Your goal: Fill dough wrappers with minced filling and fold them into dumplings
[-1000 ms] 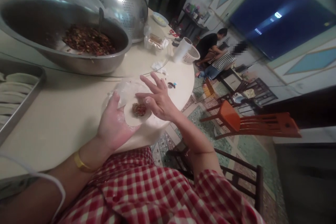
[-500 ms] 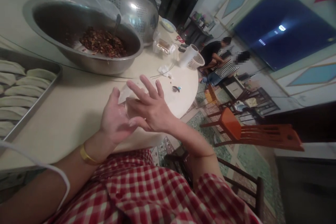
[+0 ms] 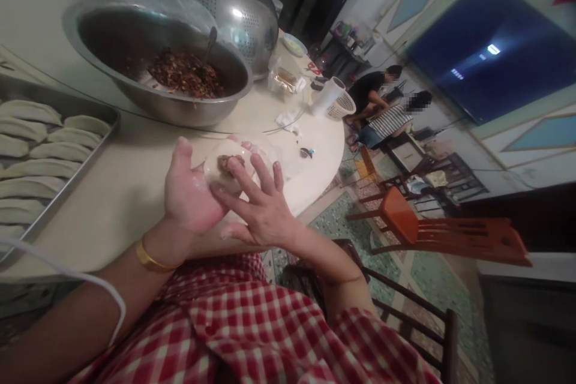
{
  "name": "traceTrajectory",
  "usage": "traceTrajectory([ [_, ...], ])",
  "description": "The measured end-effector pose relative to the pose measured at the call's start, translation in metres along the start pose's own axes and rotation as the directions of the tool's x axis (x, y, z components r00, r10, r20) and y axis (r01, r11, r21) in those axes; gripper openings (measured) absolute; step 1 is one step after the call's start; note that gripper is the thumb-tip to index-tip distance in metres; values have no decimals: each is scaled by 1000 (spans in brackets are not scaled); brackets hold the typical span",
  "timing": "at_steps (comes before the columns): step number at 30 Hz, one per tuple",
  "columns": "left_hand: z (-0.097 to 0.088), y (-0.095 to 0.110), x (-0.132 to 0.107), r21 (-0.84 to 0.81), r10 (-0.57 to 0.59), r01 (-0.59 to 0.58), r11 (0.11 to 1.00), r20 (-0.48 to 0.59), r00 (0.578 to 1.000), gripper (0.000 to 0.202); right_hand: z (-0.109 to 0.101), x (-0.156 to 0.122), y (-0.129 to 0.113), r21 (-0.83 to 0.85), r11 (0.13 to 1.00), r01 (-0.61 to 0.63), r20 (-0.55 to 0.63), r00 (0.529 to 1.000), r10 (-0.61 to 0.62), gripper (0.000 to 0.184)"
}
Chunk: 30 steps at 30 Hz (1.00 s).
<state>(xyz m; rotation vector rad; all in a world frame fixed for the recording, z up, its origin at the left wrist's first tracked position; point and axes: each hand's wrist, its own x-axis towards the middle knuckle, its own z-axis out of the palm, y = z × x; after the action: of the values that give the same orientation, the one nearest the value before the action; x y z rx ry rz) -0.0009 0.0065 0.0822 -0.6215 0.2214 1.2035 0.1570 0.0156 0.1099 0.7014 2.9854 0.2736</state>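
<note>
My left hand [image 3: 189, 192] is palm up and cups a round white dough wrapper [image 3: 220, 169] with a dab of dark meat filling [image 3: 230, 162] at its middle. My right hand [image 3: 256, 207] lies beside it with fingers spread, its fingertips touching the wrapper's near edge. Both hands hover over the cream round table [image 3: 135, 180] near its front edge. A gold bangle [image 3: 150, 259] sits on my left wrist.
A big steel bowl [image 3: 135, 30] of filling with a spoon stands at the back, a steel colander [image 3: 243, 0] behind it. A metal tray [image 3: 105, 117] of folded dumplings lies at the left. Cup, basket and wrappers sit far right. Two people sit beyond; wooden chairs stand below.
My left hand has lifted the wrapper off the table and turned palm up. My right hand moved from over the filling to the wrapper's near side. The view shifted right.
</note>
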Motion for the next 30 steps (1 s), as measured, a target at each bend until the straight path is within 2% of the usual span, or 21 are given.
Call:
traceTrajectory([
  [3,0,1,1,97,81,-73,993,-81,993,78,-10,-12,-2,188,975,-121,30,993,118,66],
  [5,-1,-1,2,111,114,-107,988,-57,992,78,-18,-16,-4,417,878,-234,58,971,231,66],
  [6,-2,-2,3,106,128,-124,987,-36,991,77,-21,-16,-6,569,769,-291,113,954,277,67],
  [7,-2,-4,3,99,136,-134,986,-21,990,77,-23,-16,-9,723,599,-345,200,934,297,68],
  [9,-3,-7,3,97,148,-148,984,11,989,76,-22,-13,-13,894,108,-435,396,880,261,67],
  [10,-3,-9,3,107,146,-148,983,26,989,75,-20,-11,-15,879,-139,-456,476,851,221,66],
  [11,-4,-11,3,122,150,-155,980,43,988,74,-18,-9,-17,823,-339,-456,534,825,187,65],
  [12,-5,-12,3,139,159,-165,976,56,986,74,-15,-8,-17,758,-479,-443,573,803,164,64],
  [13,-6,-14,3,155,172,-180,971,62,983,74,-13,-8,-17,699,-571,-430,602,785,146,62],
  [14,-8,-14,4,165,187,-196,967,67,980,74,-11,-10,-17,652,-629,-423,625,770,131,59],
  [16,-12,-14,6,163,213,-223,961,78,974,76,-11,-15,-15,598,-678,-427,659,744,112,57],
  [18,-18,-13,10,152,235,-249,957,105,966,76,-14,-22,-15,617,-643,-453,676,723,140,61],
  [19,-20,-12,11,151,245,-261,953,121,962,75,-16,-25,-15,663,-581,-472,669,721,178,64],
  [20,-20,-11,12,154,249,-267,951,126,960,74,-17,-27,-17,730,-472,-494,643,730,230,67],
  [21,-20,-12,13,160,248,-265,951,119,961,74,-18,-28,-18,805,-305,-509,588,754,292,70],
  [23,-16,-14,11,184,223,-231,955,66,973,76,-17,-26,-23,854,166,-493,411,835,365,73],
  [24,-12,-16,9,195,205,-207,959,30,978,77,-15,-23,-25,793,405,-455,326,878,350,74],
  [25,-9,-18,7,205,187,-182,962,-8,982,77,-13,-21,-27,688,601,-406,268,912,309,75],
  [26,-6,-20,5,214,174,-161,963,-41,984,76,-10,-19,-28,571,740,-355,242,934,261,76],
  [28,-2,-22,2,230,160,-137,964,-86,983,75,-5,-16,-28,385,877,-288,255,946,199,78],
  [30,-3,-23,2,232,159,-131,964,-106,981,74,-4,-18,-26,300,920,-251,246,952,180,77],
])
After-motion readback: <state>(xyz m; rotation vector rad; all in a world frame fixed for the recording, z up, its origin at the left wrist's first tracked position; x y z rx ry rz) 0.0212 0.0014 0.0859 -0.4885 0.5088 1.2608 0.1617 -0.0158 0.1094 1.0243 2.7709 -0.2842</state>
